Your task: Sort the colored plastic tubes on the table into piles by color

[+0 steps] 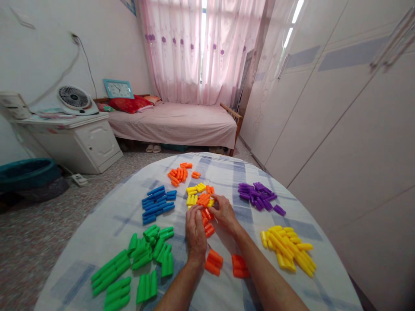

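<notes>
In the middle of the table, my left hand (195, 235) is curled against the left side of a small mixed pile, its fingertips at the orange plastic pieces (204, 199). From the right, my right hand (225, 214) closes its thumb and fingers on the same orange pieces. The pieces look like short ribbed tubes joined side by side; my fingers partly cover them. Yellow pieces (192, 200) lie just beyond my left fingertips. Between my wrists and forearms are loose orange pieces (214, 261), with a red-orange piece (239, 265) by my right forearm.
Around my hands on the checked tablecloth (223, 164) lie blue (158, 204), green (142, 255), purple (257, 195) and yellow (287, 246) heaps, plus a far orange heap (178, 173). Beyond stands a bed (181, 125); a wardrobe (324, 112) lines the right side.
</notes>
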`<state>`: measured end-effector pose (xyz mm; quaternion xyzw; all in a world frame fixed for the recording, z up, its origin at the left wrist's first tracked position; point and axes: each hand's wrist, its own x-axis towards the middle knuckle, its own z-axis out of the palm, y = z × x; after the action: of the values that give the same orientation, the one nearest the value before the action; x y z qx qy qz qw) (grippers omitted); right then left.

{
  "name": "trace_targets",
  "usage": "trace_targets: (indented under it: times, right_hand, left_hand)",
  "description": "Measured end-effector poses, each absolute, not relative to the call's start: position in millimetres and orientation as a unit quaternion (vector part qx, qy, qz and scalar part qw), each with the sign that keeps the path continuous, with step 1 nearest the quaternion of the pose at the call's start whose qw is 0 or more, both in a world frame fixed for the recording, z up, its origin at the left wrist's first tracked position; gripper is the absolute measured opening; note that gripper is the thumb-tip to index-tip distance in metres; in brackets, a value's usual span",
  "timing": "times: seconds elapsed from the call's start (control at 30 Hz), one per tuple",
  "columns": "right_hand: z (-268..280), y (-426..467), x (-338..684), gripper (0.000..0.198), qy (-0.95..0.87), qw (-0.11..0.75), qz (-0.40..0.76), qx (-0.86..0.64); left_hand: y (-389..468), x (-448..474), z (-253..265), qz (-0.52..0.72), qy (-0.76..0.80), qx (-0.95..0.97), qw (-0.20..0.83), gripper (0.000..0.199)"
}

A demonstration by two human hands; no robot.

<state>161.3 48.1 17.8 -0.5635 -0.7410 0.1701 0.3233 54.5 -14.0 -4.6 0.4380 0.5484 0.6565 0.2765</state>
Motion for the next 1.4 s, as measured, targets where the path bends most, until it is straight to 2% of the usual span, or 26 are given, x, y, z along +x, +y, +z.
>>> trace_targets:
  times: [0.33, 0.57, 0.67, 0.83, 1.07, 1.17, 1.27, 1.4]
  right_hand:
    - [46, -6, 210, 0.039, -0.737, 0.352, 0.054, -0.574]
    - [50, -62, 306, 0.038, -0.605, 0.409, -0.026, -0.683]
    - [38, -74, 345, 0.045, -0.516, 0.413, -0.005, -0.75]
    - [16, -80, 373, 0.054, -0.406, 0.439, 0.111, -0.794]
    - [14, -81, 366, 0.056, -0.429, 0.427, 0.096, -0.79]
    - [21, -82, 360, 0.059, -0.448, 0.422, 0.037, -0.788]
    - [34, -81, 341, 0.052, -0.511, 0.429, -0.013, -0.744]
    - [45, -76, 292, 0.041, -0.617, 0.423, 0.062, -0.661]
  left_hand:
    - [-14, 54, 0, 0.659, 0.55, 0.433, 0.276, 0.031]
    - [-13, 53, -1, 0.65, 0.556, 0.434, 0.282, 0.031]
    - [-12, 53, -2, 0.653, 0.552, 0.436, 0.281, 0.031]
    - [-13, 52, -1, 0.656, 0.549, 0.436, 0.279, 0.032]
    - [-13, 53, 0, 0.657, 0.549, 0.432, 0.282, 0.031]
    - [-13, 53, -1, 0.658, 0.549, 0.436, 0.276, 0.031]
    - [-13, 52, -1, 0.65, 0.553, 0.445, 0.272, 0.032]
    - [-14, 53, -2, 0.649, 0.55, 0.452, 0.271, 0.031]
